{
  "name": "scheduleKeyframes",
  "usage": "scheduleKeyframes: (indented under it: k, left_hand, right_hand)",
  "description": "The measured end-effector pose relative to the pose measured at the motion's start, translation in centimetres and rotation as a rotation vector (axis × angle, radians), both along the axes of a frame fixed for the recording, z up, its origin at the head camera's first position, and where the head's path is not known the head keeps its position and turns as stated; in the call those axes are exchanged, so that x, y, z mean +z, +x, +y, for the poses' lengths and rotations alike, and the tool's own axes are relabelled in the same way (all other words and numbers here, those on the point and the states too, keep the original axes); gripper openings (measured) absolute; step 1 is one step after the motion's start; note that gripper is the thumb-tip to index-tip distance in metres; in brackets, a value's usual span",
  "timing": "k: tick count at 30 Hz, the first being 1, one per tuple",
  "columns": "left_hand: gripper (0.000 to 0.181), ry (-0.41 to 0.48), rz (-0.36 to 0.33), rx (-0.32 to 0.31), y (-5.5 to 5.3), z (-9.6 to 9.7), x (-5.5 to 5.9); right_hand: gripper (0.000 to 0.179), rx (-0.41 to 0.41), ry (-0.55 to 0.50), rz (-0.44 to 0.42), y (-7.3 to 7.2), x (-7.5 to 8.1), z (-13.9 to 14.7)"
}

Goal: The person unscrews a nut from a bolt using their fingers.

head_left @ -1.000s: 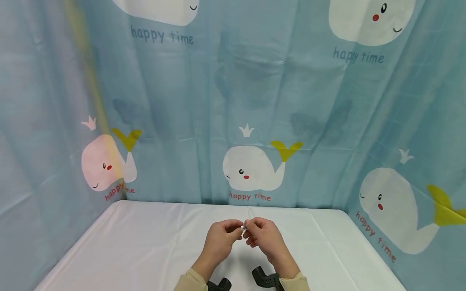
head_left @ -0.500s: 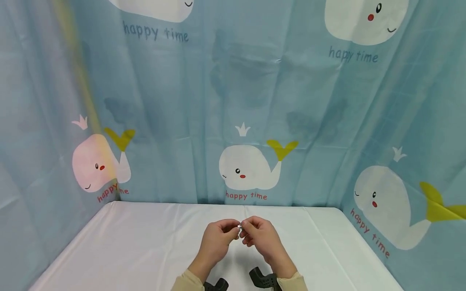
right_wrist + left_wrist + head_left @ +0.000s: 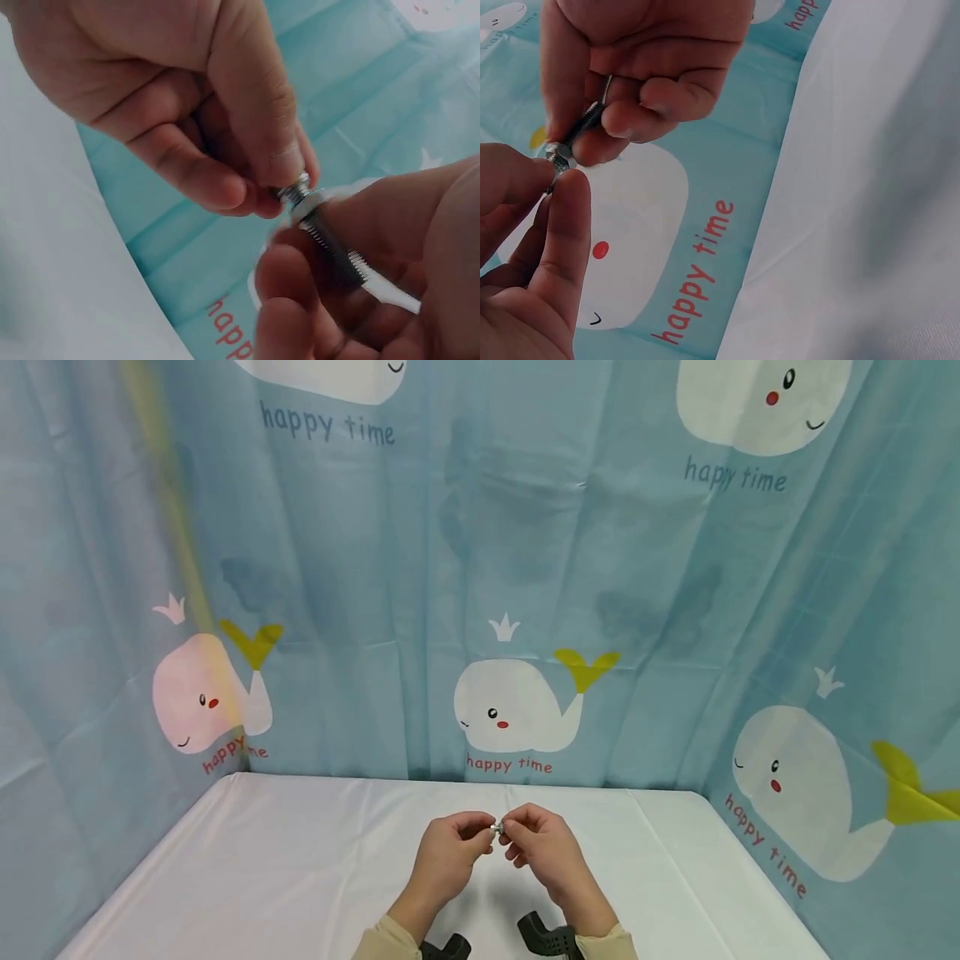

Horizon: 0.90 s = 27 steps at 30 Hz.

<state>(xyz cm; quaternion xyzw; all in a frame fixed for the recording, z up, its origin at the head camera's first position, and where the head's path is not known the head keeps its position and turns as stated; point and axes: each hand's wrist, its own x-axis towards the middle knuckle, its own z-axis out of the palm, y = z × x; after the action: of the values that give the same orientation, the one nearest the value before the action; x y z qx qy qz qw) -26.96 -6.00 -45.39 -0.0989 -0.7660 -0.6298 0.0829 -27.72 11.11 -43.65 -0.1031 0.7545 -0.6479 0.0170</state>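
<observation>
A silver metal bolt (image 3: 330, 251) with a dark threaded shaft and a hex nut (image 3: 561, 155) spans the gap between the two hands. My left hand (image 3: 446, 860) pinches its nut end between thumb and fingertips. My right hand (image 3: 547, 852) has thumb and forefinger right at the nut, and the shaft runs back under its curled fingers. In the right wrist view, a second threaded edge and a thin bright metal strip (image 3: 394, 292) show inside the right hand, partly hidden by the fingers. Both hands are held above the white cloth.
A white-covered table (image 3: 262, 860) lies beneath the hands. Blue curtains (image 3: 360, 693) printed with white whales and "happy time" enclose its back and sides. Black wrist mounts (image 3: 547, 937) sit at both cuffs.
My right fingertips have drawn slightly to the right, and a little more of the silver piece shows between the hands. The left hand keeps its pinch. The head view has shifted slightly.
</observation>
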Motion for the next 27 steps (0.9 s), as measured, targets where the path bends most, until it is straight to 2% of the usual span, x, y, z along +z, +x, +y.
scheduleKeyframes:
  k: [3,9,13,20,24,27]
  left_hand:
    - [0.013,0.003,-0.002,0.005,0.0,0.1,0.1]
    - [0.012,0.001,0.002,0.007,0.1,0.0,0.2]
    - [0.012,0.009,0.007,0.001,0.2,0.0,0.2]
    - [0.012,0.021,0.016,0.016,0.4,0.0,0.3]
    - [0.011,0.029,0.014,0.011,0.6,0.1,0.4]
    - [0.013,0.04,-0.002,0.019,1.0,0.0,0.2]
  right_hand:
    - [0.021,-0.014,-0.008,0.027,0.1,0.2,0.1]
    - [0.026,0.034,-0.029,-0.043,0.3,0.2,-0.1]
    - [0.016,0.027,-0.02,-0.004,0.4,0.3,-0.2]
    - [0.029,0.032,-0.007,-0.03,0.5,0.4,-0.2]
    - [0.015,0.026,0.002,0.01,0.6,0.5,-0.4]
    - [0.021,0.024,-0.016,-0.001,1.0,0.6,-0.5]
